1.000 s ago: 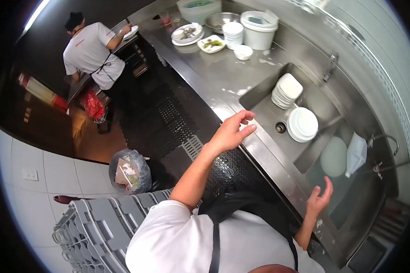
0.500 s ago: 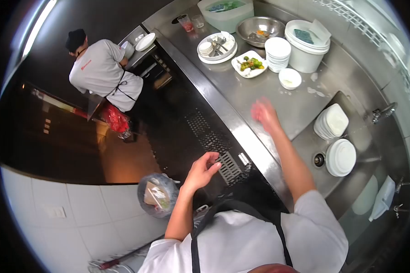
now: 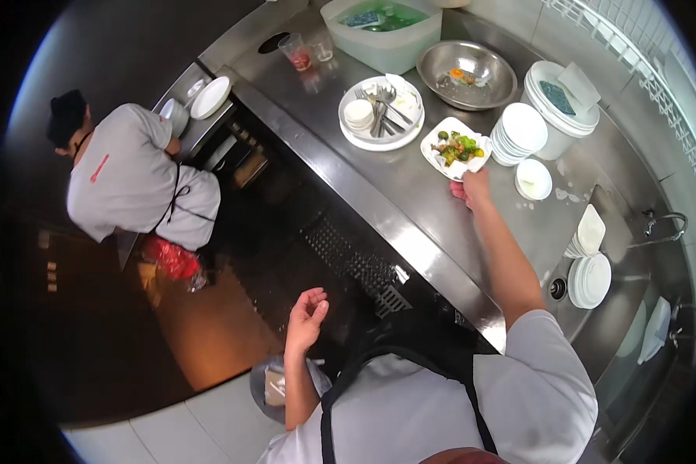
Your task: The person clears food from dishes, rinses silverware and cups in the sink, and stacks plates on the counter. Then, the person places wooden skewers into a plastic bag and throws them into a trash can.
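My right hand (image 3: 472, 188) is at the near edge of a square white plate (image 3: 427, 158), its fingers closed on the rim. Vegetable scraps (image 3: 458, 147) and crumpled white paper lie on that plate. Over the dark floor, my left hand (image 3: 306, 317) hangs with nothing in it, fingers slightly curled and thumb apart. Left of the plate stand stacked round plates (image 3: 349, 138) bearing forks, spoons and small white dishes. On the other side are a stack of white bowls (image 3: 520, 131) and a single small bowl (image 3: 533, 179).
A steel bowl (image 3: 472, 93) with scraps, a tub (image 3: 383, 50) of green liquid and a white bucket (image 3: 568, 124) line the counter's back. Plates (image 3: 590, 280) sit in the sink beneath a faucet (image 3: 665, 224). A bin (image 3: 267, 390) stands at my left; a co-worker (image 3: 135, 166) bends over another counter.
My right hand has reached forward to the square plate and closed on its edge. My left hand has drawn back a little. The camera view has shifted.
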A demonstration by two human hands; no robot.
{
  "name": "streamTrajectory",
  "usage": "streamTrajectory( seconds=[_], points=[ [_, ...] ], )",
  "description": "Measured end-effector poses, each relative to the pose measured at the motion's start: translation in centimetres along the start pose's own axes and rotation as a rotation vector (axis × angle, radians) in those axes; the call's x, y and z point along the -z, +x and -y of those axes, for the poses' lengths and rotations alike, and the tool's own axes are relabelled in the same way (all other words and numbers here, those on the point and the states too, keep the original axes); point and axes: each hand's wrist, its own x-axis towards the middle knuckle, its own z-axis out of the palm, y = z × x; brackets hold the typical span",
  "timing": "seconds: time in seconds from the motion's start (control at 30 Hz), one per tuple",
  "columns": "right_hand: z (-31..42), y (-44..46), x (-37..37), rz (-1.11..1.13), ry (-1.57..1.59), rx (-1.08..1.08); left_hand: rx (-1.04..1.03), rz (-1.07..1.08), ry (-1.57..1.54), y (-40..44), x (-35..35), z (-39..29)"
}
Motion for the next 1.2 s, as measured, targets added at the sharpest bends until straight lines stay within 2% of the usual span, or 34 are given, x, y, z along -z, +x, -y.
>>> streamTrajectory(
  seconds=[0.03, 0.1, 0.2, 0.23, 0.33, 0.43, 0.53, 0.6, 0.67, 0.7, 0.73, 0.8, 0.87, 0.9, 0.97, 1.1, 1.2],
  points=[
    [-0.3, 0.3, -0.4, -0.056, 0.019, 0.012, -0.018, 0.038, -0.01, 2.2, 1.3, 0.5],
    [-0.1, 1.1, 0.0, 0.029, 0.058, -0.107, -0.05, 0.11, -0.031, 7.0, 4.3, 0.9],
    [0.5, -0.4, 0.5, 0.034, 0.18, -0.276, -0.134, 0.197, 0.098, 11.7, 8.3, -2.0],
    [0.6, -1.2, 0.4, 0.013, 0.257, -0.325, -0.099, 0.242, 0.046, 12.9, 9.6, -3.4],
    [3.0, -5.3, -0.9, 0.055, 0.228, -0.208, -0.118, 0.297, 0.099, 17.2, 13.5, -5.0],
    [8.2, -7.3, -3.8, -0.059, 0.206, -0.144, -0.13, 0.334, 0.061, 20.9, 16.5, -5.3],
    [13.1, -3.6, -6.3, -0.142, 0.133, -0.025, -0.12, 0.285, 0.031, 23.0, 18.1, -5.4],
    [15.6, 2.0, -6.2, -0.219, 0.135, 0.003, -0.124, 0.227, 0.044, 23.0, 18.7, -5.2],
    [18.2, 6.1, -6.8, -0.385, -0.037, 0.09, -0.167, 0.164, 0.039, 22.6, 19.7, -3.7],
    [18.6, 9.2, -5.9, -0.482, -0.297, 0.267, -0.118, 0.141, 0.026, 21.7, 20.1, -4.3],
    [20.0, 7.0, -8.9, -0.687, -0.592, 0.488, -0.109, 0.113, 0.029, 21.5, 20.8, -3.8],
    [19.6, 12.1, -7.4, -0.775, -1.376, 0.73, -0.076, 0.058, 0.031, 20.5, 21.9, -2.0],
    [21.0, 13.9, -8.1, -0.585, -1.671, 0.558, -0.048, -0.035, 0.138, 20.2, 23.5, 0.1],
    [21.1, 14.3, -8.3, -0.605, -1.627, 0.555, -0.032, -0.08, 0.191, 20.0, 24.2, 0.8],
    [21.1, 15.7, -8.0, -0.701, -1.515, 0.606, 0.028, -0.18, 0.036, 19.3, 24.9, 1.8],
    [22.6, 15.6, -8.4, -0.612, -1.583, 0.603, 0.056, -0.262, -0.113, 18.6, 25.1, 3.7],
    [22.8, 16.6, -7.5, -0.565, -1.674, 0.586, 0.096, -0.19, 0.071, 19.0, 24.0, 1.6]
  ],
)
